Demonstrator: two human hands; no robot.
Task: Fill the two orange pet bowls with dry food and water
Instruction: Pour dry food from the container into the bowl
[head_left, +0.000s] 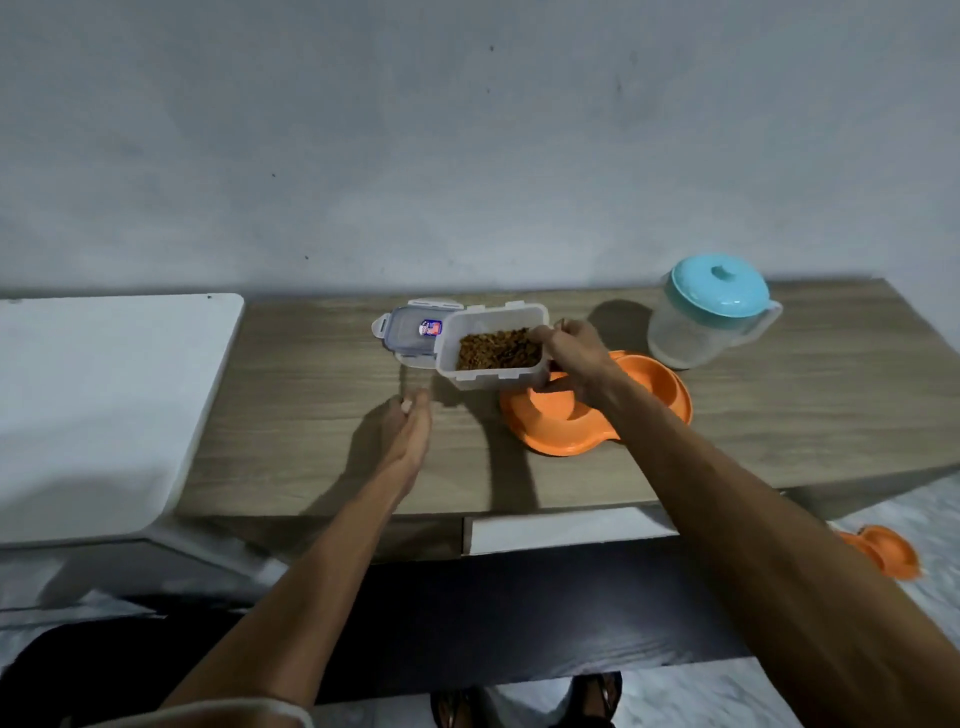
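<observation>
Right hand (571, 358) grips food box (493, 348), tilted above orange bowl (561, 441) — near well looks bare. Left hand (410, 436) relaxed, holding nothing. Jug (696, 332) untouched — water pending.

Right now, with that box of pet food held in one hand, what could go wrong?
1. Only the right hand grips the open, tilted food container, at one end; it could slip or dump too much.
2. Just its corner seems to overlap the orange bowl, so food may scatter on the table.
3. The jug stands close behind; the hand might bump it.
</observation>
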